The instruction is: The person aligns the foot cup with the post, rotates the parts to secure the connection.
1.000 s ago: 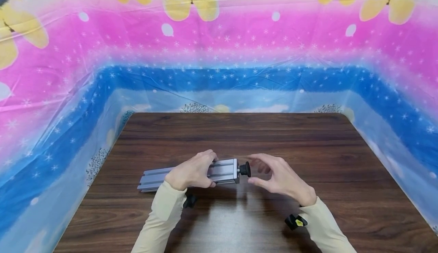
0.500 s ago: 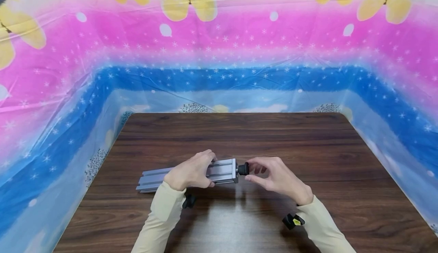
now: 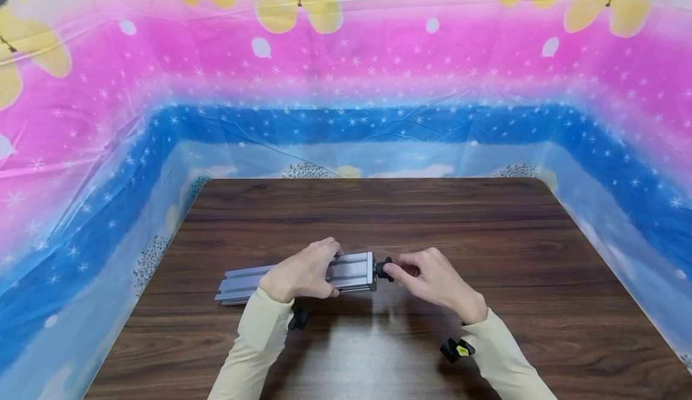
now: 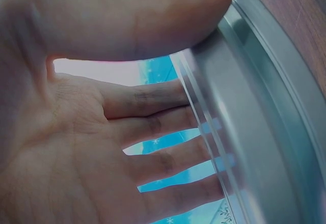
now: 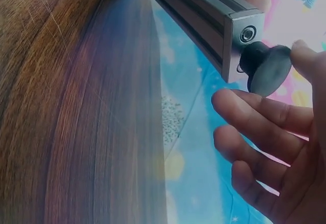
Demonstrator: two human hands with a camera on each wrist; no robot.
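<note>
A silver aluminium profile (image 3: 351,269) with long grooves lies crosswise in front of me, a flat end plate (image 5: 232,48) closing its right end. From that plate a black round-headed knob (image 5: 272,71) sticks out on a short stem. My left hand (image 3: 305,271) grips the profile near its middle, thumb on the near side and fingers over the far side. In the left wrist view the fingertips pass behind the profile's edge. My right hand (image 3: 439,281) pinches the knob between thumb and forefinger, its other fingers loosely bent below.
A dark wood-grain table (image 3: 378,208) spreads under both hands. Behind and beside it hangs a pink and blue patterned cloth (image 3: 346,124). Black wrist devices (image 3: 456,349) sit under both cuffs.
My right hand has moved left from beside the knob, and its thumb and forefinger have taken hold of it and shifted around it. The left hand and the profile stay nearly still.
</note>
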